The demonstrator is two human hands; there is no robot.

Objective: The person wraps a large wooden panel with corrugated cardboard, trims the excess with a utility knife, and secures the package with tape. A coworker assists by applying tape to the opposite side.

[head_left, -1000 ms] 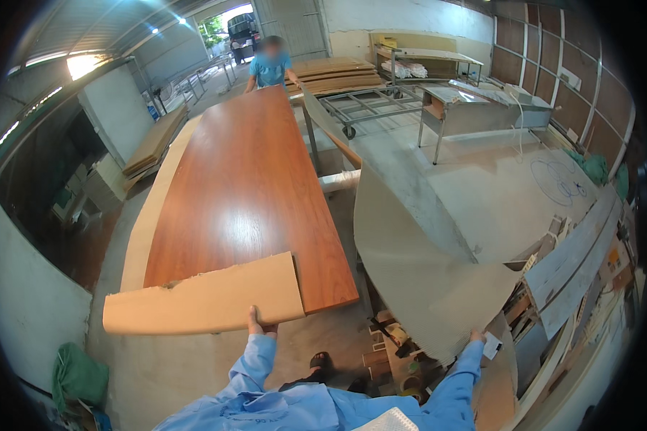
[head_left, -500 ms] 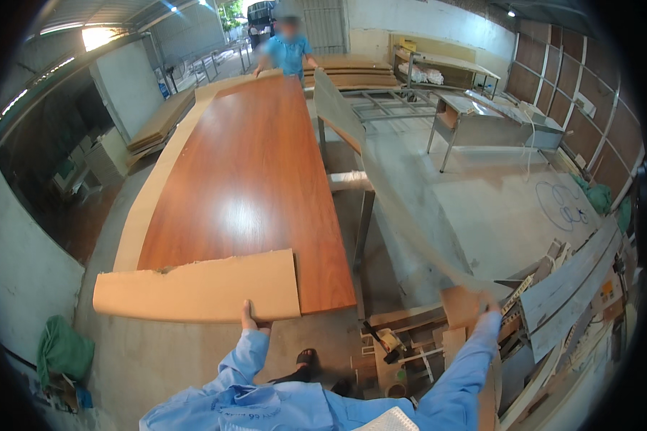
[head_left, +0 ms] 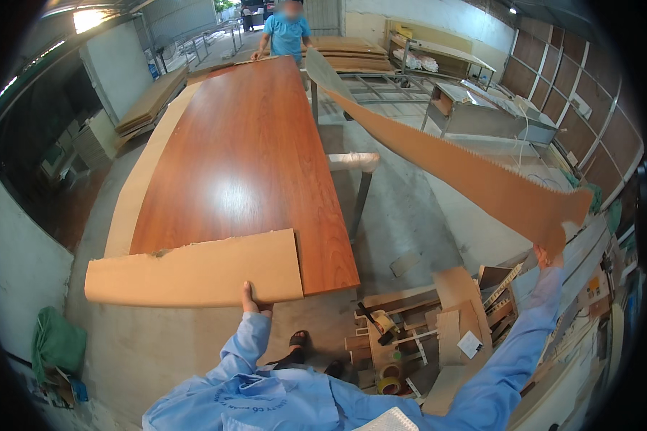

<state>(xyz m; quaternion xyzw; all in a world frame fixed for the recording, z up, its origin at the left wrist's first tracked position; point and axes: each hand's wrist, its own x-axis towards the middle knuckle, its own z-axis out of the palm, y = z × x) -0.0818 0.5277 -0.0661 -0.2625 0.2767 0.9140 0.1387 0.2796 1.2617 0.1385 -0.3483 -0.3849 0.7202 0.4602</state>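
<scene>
A long wood-grain panel (head_left: pixel 237 165) stretches away from me. Brown cardboard (head_left: pixel 194 269) is folded over its near end, with a ragged inner edge. My left hand (head_left: pixel 257 300) grips this covered end, thumb on top and fingers underneath. Out to the right, my right hand (head_left: pixel 549 256) is closed on the near end of a long brown paper strip (head_left: pixel 474 172) with one toothed edge. The strip hangs in the air and runs back toward the panel's far end. There a co-worker in a blue shirt (head_left: pixel 286 32) stands with hands by the panel and the strip.
A stand with a wrapped crossbar (head_left: pixel 354 162) is right of the panel. Cardboard scraps (head_left: pixel 461 305), tape rolls (head_left: pixel 389 381) and wood offcuts lie by my right side. A green sack (head_left: pixel 57 343) sits at left. Stacked boards (head_left: pixel 341 54) and a metal desk (head_left: pixel 474 111) stand farther back.
My right hand has moved up and outward to the right, lifting the paper strip and turning its brown face into view. My left hand keeps its hold on the panel end.
</scene>
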